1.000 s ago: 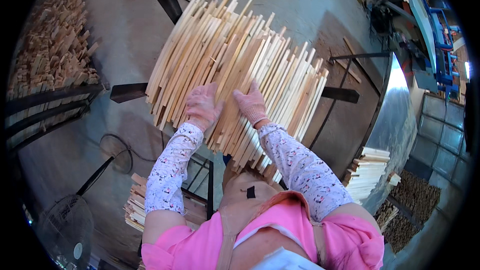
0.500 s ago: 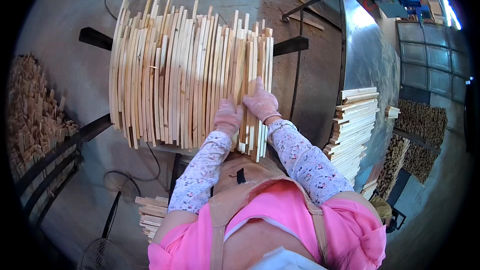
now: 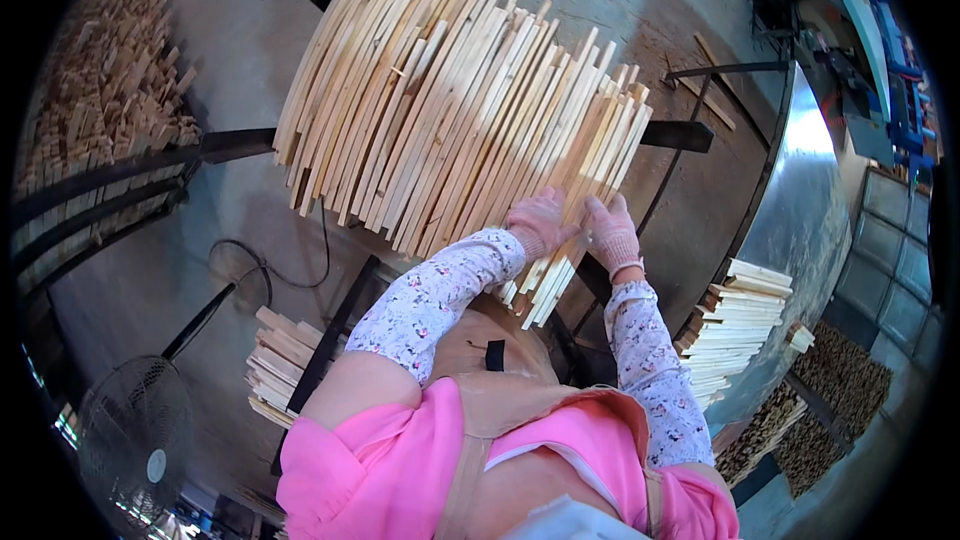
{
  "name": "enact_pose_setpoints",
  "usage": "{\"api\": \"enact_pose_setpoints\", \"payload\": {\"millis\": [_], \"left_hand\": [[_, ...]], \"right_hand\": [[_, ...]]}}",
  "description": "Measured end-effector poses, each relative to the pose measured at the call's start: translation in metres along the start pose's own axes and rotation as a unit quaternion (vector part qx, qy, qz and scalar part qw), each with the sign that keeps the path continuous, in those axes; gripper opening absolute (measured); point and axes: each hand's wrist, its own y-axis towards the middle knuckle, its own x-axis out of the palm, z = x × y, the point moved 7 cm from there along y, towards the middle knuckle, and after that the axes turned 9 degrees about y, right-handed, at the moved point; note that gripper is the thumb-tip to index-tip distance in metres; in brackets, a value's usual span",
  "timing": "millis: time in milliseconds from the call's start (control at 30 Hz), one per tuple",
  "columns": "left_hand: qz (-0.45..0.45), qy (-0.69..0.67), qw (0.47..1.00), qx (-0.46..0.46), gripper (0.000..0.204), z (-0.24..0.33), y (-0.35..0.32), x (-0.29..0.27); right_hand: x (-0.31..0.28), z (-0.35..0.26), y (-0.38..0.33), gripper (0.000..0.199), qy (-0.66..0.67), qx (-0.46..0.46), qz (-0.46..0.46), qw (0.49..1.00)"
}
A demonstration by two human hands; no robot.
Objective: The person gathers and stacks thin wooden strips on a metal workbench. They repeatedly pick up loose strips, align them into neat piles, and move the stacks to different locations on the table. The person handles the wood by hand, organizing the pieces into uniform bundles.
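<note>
A row of long pale wooden strips lies side by side across dark metal supports in front of me. My left hand, in a pink knit glove, is closed over strips near the row's near right end. Close beside it, my right hand, gloved the same way, grips the outermost strips at the right edge, thumb toward the left hand. The undersides of both hands' fingers are hidden. Near ends of a few strips stick out below the hands, toward my apron.
A metal-topped table at right holds a stack of strips. Dark support arms jut out beside the row. At left are a heap of wood pieces, a standing fan and a cable; another strip stack sits lower left.
The view has turned, so the row now slants and sits farther right. My right hand has shifted from on top of the strips to their right edge; its extended finger has drawn in.
</note>
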Motion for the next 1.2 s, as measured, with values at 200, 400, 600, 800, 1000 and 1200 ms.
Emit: {"api": "enact_pose_setpoints", "payload": {"millis": [200, 400, 600, 800, 1000, 1200], "left_hand": [[0.039, -0.060, 0.996, -0.049, 0.082, 0.005, 0.010, -0.003], [0.028, 0.000, 0.999, -0.015, 0.081, -0.005, 0.007, -0.029], [0.564, 0.072, 0.809, -0.151, 0.094, -0.248, -0.038, -0.217], [0.352, 0.017, 0.821, -0.450, 0.098, -0.420, -0.074, -0.271], [0.327, 0.121, 0.816, -0.461, 0.093, -0.402, -0.079, -0.270], [0.346, 0.106, 0.825, -0.434, 0.091, -0.400, -0.082, -0.270]], "right_hand": [[-0.010, -0.020, -0.005, 0.079, 0.097, 0.049, 0.089, 0.990], [-0.009, -0.021, 0.002, 0.084, 0.008, 0.028, 0.018, 0.999], [0.007, 0.005, 0.009, 0.088, 0.008, 0.070, -0.018, 0.997], [-0.001, -0.024, -0.005, 0.096, -0.058, 0.112, -0.006, 0.992], [0.009, -0.008, -0.006, 0.099, -0.037, 0.109, 0.017, 0.993], [0.012, -0.008, -0.001, 0.101, -0.049, 0.117, 0.025, 0.992]]}}
